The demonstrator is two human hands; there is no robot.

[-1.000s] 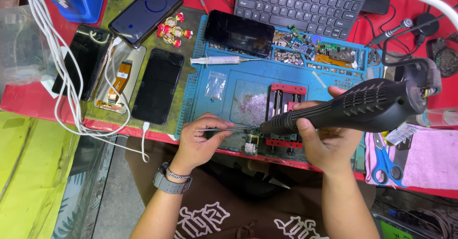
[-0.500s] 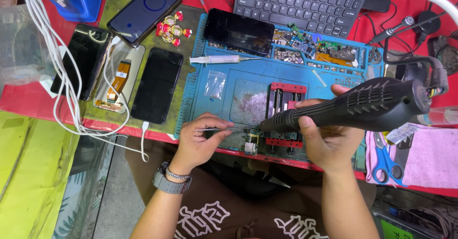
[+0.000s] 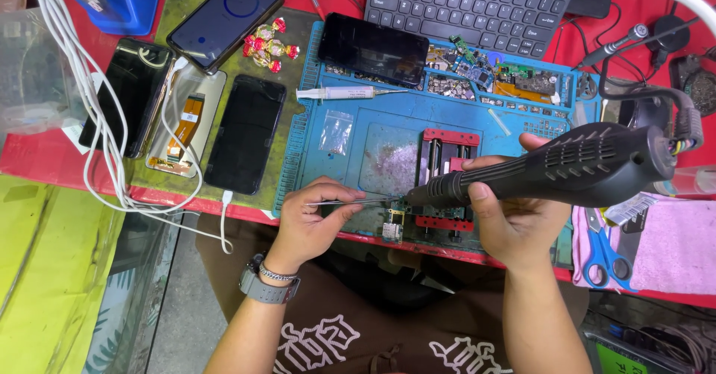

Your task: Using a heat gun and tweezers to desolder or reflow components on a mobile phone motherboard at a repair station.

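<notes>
My left hand (image 3: 312,221) pinches slim metal tweezers (image 3: 350,202) whose tips reach a small circuit board (image 3: 393,223) at the near edge of the blue work mat (image 3: 388,132). My right hand (image 3: 514,214) grips a big black hot-air gun (image 3: 567,167), its nozzle aimed left at the same board. The board sits just left of a red and black board clamp (image 3: 447,180). A watch and bracelet circle my left wrist.
A syringe (image 3: 347,92) and a dark phone (image 3: 373,48) lie at the mat's far side, with small parts trays (image 3: 485,79) beside them. Several phones and a screen part rest on the green mat (image 3: 216,98) at left. White cables (image 3: 97,120), a keyboard (image 3: 477,1), blue scissors (image 3: 600,251).
The hot-air gun's nozzle has shifted slightly left and lower toward the small board. My left hand with the tweezers stays nearly still.
</notes>
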